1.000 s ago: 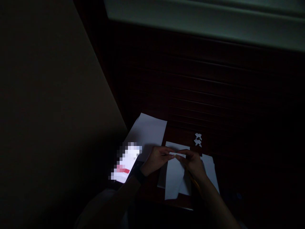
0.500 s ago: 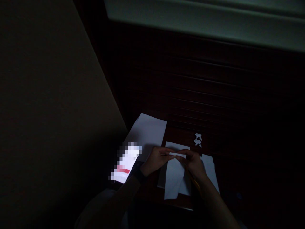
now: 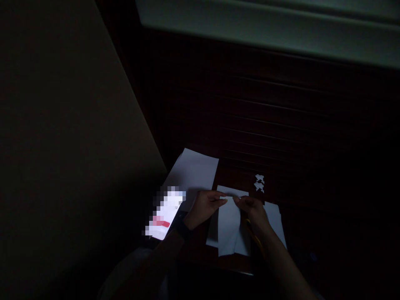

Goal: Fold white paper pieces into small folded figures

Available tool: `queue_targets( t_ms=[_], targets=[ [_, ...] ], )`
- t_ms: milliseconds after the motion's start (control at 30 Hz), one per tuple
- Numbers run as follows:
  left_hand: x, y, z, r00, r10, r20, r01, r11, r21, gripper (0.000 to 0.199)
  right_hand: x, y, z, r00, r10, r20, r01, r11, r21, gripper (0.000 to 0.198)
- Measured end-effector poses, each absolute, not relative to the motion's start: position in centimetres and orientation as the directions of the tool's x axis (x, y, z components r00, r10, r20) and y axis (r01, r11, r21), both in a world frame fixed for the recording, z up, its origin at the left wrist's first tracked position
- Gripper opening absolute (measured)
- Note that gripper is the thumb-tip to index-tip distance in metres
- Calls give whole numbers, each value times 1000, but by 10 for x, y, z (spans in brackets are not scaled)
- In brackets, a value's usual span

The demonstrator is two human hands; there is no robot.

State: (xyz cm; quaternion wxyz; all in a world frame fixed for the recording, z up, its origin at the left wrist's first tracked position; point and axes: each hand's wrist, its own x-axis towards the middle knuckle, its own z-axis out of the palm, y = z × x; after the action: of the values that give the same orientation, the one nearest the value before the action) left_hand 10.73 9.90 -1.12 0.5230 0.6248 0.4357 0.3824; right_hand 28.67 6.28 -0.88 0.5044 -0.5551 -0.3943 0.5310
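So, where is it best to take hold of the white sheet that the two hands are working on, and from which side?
Probably at the top edge of the white sheet, one corner per hand, coming from both sides. The left hand and right hand pinch there now. That edge is raised off the dark table, while the lower part lies flat.

Dark wooden table [image 3: 237,175]: white sheet [image 3: 195,173] far left, overlapping sheets [image 3: 276,221] near centre, two small paper cut-outs [image 3: 259,183] far right, blurred bright item [image 3: 165,212] left edge
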Motion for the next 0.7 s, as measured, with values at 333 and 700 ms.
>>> queue_targets(
  t_ms=[333,700],
  targets=[
    [108,99,-6,334,943,15,114,-57,992,28,283,62,-5,173,959,-224,-209,-186,-960,25],
    [108,100,-1,256,966,-26,94,2,996,25,282,60,-6,150,972,-183,-31,-181,-983,34]
  ],
)
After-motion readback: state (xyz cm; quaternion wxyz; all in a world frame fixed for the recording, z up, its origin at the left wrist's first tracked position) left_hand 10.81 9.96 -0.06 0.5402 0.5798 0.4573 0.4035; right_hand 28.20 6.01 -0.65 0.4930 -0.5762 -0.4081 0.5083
